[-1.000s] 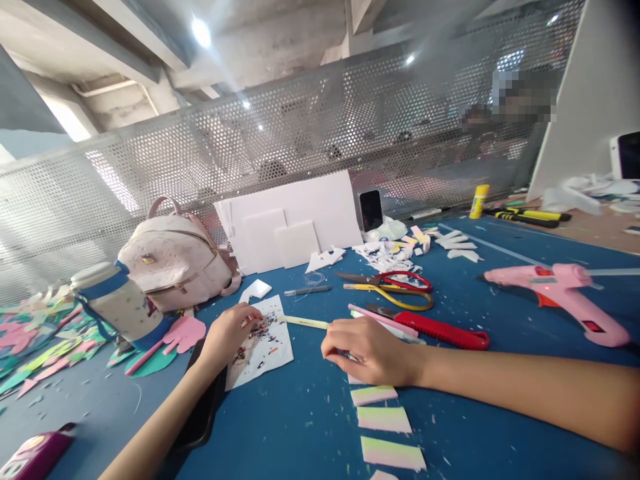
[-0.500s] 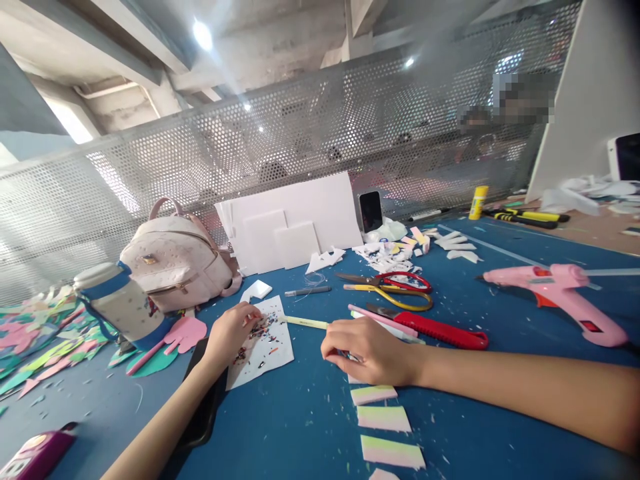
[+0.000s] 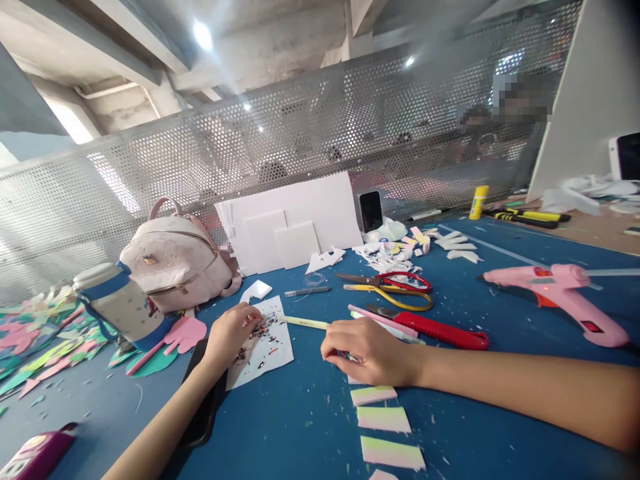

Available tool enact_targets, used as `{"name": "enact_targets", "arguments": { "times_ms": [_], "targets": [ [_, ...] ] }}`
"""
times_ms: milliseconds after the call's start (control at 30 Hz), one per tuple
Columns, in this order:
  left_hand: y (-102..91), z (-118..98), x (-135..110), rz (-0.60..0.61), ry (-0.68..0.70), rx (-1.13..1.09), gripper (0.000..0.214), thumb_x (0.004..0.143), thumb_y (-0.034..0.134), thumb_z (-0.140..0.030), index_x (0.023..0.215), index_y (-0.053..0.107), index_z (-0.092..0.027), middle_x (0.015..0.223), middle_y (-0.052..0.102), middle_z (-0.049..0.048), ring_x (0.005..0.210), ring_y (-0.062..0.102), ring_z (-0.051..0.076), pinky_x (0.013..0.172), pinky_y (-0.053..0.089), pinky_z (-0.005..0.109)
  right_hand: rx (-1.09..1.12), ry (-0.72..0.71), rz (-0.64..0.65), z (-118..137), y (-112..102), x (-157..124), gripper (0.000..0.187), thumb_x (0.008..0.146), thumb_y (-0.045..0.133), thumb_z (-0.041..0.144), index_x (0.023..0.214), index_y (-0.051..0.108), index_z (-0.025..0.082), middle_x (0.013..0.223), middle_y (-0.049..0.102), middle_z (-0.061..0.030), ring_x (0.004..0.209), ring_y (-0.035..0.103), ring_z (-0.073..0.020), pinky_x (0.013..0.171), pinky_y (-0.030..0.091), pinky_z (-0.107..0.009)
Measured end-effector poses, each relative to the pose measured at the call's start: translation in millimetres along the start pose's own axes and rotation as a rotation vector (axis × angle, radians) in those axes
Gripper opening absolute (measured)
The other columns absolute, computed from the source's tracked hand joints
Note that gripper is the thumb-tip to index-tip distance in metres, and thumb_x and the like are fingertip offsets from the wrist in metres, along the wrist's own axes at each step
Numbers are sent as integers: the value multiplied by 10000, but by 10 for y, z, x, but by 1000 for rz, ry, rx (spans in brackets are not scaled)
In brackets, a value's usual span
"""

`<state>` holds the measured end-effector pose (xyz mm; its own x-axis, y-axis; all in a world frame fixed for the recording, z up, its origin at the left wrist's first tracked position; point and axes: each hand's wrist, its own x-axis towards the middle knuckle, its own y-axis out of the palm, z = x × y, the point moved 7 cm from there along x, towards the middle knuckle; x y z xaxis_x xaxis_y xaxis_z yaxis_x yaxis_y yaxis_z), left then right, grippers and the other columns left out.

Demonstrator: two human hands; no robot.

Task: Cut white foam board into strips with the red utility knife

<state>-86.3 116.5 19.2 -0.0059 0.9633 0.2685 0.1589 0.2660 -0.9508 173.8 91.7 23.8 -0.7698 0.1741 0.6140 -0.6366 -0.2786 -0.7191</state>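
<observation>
My left hand [image 3: 234,335] rests over the left side of a white sheet of paper [image 3: 279,355], its fingers bent and pinched together. Small dark and coloured bits [image 3: 270,323] lie scattered on the sheet beside the fingertips; what the pinch holds is too small to make out. My right hand [image 3: 369,350] is curled low over the blue mat, palm down, and its fingers hide whatever is inside. A pale yellow stick [image 3: 306,322] reaches from the sheet's edge to my right knuckles; I cannot tell whether they touch. Yellow-pink foam strips [image 3: 384,418] lie below that hand.
Behind my right hand lie a red utility knife [image 3: 443,331] and red-and-yellow-handled scissors [image 3: 385,285]. A pink glue gun [image 3: 560,287] is at right. A black phone [image 3: 205,407] sits under my left forearm. A bottle [image 3: 123,303] and backpack [image 3: 180,257] stand at left.
</observation>
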Motion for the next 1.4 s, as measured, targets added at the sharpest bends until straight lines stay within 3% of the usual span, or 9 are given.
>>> {"name": "enact_targets", "arguments": {
  "times_ms": [600, 933, 1400],
  "targets": [
    [36, 11, 0, -49, 63, 3, 161, 934, 520, -276, 832, 632, -221, 902, 693, 39, 791, 656, 214, 660, 418, 283, 0, 2, 2, 2, -3, 7, 95, 944, 535, 120, 936, 602, 187, 835, 642, -21, 744, 553, -145, 671, 397, -260],
    [27, 104, 32, -117, 64, -150, 82, 793, 520, -169, 734, 516, -226, 753, 677, 4, 717, 648, 199, 651, 427, 269, 29, 24, 6, -33, 15, -11, 88, 950, 535, 134, 943, 598, 195, 853, 638, -18, 767, 553, -144, 690, 393, -256],
    [-69, 1, 10, -154, 71, -296, 80, 775, 565, -172, 725, 610, -215, 752, 714, -4, 720, 662, 193, 672, 449, 268, 20, 30, 0, -13, -1, 1, 80, 946, 549, 132, 929, 594, 196, 846, 644, -11, 761, 554, -136, 693, 383, -244]
  ]
}}
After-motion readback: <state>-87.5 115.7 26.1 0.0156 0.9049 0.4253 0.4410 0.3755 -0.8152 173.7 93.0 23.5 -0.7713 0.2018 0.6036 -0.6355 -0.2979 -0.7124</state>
